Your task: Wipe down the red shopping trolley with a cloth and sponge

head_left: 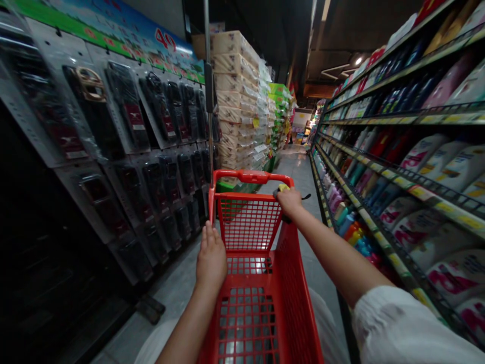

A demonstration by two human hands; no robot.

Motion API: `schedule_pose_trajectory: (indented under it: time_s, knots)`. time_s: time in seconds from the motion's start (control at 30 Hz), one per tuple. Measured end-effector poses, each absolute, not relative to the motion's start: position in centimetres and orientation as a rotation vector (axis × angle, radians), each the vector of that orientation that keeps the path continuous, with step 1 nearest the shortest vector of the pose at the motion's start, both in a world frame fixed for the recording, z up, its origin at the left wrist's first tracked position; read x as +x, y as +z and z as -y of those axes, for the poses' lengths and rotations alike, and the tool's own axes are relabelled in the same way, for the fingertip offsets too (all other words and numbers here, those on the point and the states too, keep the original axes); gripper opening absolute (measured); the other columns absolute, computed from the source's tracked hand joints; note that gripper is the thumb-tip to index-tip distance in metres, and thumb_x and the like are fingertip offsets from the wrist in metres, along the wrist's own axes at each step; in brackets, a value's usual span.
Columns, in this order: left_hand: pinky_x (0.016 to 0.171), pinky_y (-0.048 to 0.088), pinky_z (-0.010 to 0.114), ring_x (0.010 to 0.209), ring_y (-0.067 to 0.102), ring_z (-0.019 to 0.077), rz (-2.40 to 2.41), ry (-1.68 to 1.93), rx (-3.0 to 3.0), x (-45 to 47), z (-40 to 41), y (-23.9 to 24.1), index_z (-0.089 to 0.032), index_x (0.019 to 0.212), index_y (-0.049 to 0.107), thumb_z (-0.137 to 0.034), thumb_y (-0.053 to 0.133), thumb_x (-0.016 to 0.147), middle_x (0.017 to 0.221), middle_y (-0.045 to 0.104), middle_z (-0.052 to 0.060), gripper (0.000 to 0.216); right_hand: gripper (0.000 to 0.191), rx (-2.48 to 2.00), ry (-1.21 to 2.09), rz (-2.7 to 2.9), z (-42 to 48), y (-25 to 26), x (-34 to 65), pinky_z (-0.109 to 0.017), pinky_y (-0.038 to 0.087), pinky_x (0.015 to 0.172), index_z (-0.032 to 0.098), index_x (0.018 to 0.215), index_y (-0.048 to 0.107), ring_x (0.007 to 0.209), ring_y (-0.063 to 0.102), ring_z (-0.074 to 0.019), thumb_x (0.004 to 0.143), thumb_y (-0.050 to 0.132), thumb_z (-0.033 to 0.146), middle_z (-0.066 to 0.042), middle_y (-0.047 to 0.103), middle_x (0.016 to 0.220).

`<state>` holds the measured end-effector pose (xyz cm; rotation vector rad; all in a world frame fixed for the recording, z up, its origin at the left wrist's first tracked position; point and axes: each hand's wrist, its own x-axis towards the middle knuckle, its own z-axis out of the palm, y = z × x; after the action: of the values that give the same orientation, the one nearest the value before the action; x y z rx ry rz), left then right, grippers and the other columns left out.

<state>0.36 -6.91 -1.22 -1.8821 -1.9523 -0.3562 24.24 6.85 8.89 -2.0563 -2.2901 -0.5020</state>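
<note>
A red plastic shopping cart (278, 283) with grid walls stands in front of me, its handle bar (252, 176) at the far end. The part of its basket that shows has only the bare grid floor. My left hand (211, 255) lies along the cart's left rim, fingers stretched forward and close together; its thumb is hidden. At the right far corner, my right hand (290, 203) is closed round the cart's rim. A small yellow and dark item (282, 188) with a black strap end shows at these fingers; what it is I cannot make out.
Packaged belts (127, 106) hang on a rack at the left, close to the cart. Beyond them rise stacked tissue packs (237, 96). Shelves of bottles (420, 151) line the right side. A grey tiled aisle floor (293, 169) runs ahead between them.
</note>
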Motion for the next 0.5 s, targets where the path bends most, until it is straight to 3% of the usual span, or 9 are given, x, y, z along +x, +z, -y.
schedule_pose_trajectory:
  time_s: [0.23,0.33,0.4,0.5]
  knots:
    - [0.113,0.037,0.038,0.141,0.035,0.034,1.939,-0.393,-1.882,0.4,6.9,-1.2,0.008,0.136,0.049,0.0,0.039,0.084,0.151,0.032,0.03,0.054,0.04,-2.076,-0.637,2.165,-4.6,6.4,23.4,-0.034,0.051,0.073,0.01,0.112,0.065,0.105,0.06,-0.03,0.096,0.028,0.008,-0.026,0.064,0.109]
    - [0.114,0.036,0.037,0.14,0.037,0.033,1.932,-0.414,-1.863,0.4,6.8,-1.4,0.008,0.136,0.05,-0.001,0.04,0.084,0.15,0.034,0.03,0.054,0.04,-2.063,-0.562,2.341,-3.3,4.9,23.2,-0.039,0.051,0.08,0.007,0.113,0.066,0.109,0.06,-0.0321,0.095,0.03,0.008,-0.027,0.064,0.11]
    - [0.114,0.036,0.037,0.14,0.038,0.033,1.916,-0.417,-1.862,0.4,6.8,-1.4,0.008,0.134,0.052,-0.001,0.042,0.082,0.149,0.035,0.03,0.054,0.034,-2.056,-0.451,2.508,-2.2,3.4,22.8,-0.042,0.05,0.084,0.006,0.109,0.068,0.108,0.062,-0.0324,0.093,0.038,0.008,-0.025,0.067,0.108]
    - [0.113,0.038,0.037,0.14,0.038,0.0334,1.878,-0.408,-1.876,0.4,6.9,-1.4,0.01,0.132,0.053,0.0,0.043,0.081,0.148,0.036,0.032,0.053,0.015,-2.032,-0.267,2.68,-0.9,1.5,22.1,-0.035,0.051,0.08,0.014,0.094,0.074,0.096,0.067,-0.0278,0.084,0.064,0.018,-0.015,0.072,0.095]
